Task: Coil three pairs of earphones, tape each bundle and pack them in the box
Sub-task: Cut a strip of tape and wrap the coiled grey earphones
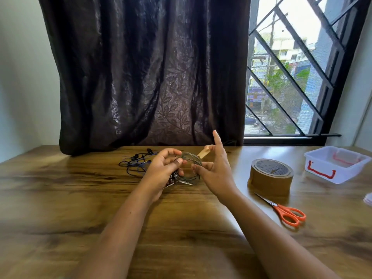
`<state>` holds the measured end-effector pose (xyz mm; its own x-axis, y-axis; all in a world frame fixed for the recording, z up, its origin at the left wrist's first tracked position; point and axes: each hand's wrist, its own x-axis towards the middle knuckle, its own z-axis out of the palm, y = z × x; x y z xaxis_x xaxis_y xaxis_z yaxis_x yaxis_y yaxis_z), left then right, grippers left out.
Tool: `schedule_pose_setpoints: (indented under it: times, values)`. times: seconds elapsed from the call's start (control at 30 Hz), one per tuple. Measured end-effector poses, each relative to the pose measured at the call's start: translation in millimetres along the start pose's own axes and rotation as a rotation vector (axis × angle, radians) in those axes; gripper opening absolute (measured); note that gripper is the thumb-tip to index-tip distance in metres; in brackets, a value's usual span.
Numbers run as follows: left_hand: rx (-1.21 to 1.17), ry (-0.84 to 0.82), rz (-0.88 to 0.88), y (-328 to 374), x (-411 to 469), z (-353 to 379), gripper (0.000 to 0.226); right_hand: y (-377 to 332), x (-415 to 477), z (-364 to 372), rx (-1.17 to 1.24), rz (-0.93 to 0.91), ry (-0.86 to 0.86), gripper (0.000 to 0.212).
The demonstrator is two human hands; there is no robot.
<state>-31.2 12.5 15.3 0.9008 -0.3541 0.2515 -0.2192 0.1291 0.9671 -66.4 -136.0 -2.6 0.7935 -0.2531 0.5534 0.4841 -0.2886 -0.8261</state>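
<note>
Over tabletop (80,198): round grey earphone coil (193,158), tape strip (203,153) seemingly attached.

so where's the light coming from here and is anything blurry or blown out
In the head view, daylight comes from the window at right, its sky blown out; same view, a pale sheen lies on the table beside the tape roll; the forearms and the table's near edge are smeared soft, while the coiled earphones are fairly sharp.
</note>
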Motion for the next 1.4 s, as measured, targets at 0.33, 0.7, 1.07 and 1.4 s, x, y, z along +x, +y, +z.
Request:
schedule_pose_setpoints:
  times: [0.33, 0.7, 1.07, 1.4]
  values:
    - [-0.239, 0.063, -0.035, -1, 4, -1, 0.021, 6, -1, -3, 0.21, 0.342, -0.192, 0.101]
    - [0.232, 0.132, 0.071, -18, 6, 0, 0.004, -14, 2, -8, 0.177, 0.036, 0.028, 0.04]
    - [0.441, 0.087, 0.095, -13, -2, 4, 0.009, -6, -4, -5, -0.199, -0.161, -0.121, 0.054]
    - [0.441, -0.064, 0.14, -10, -8, 9, 0.02, 0, -3, -8, -0.325, -0.247, -0.107, 0.063]
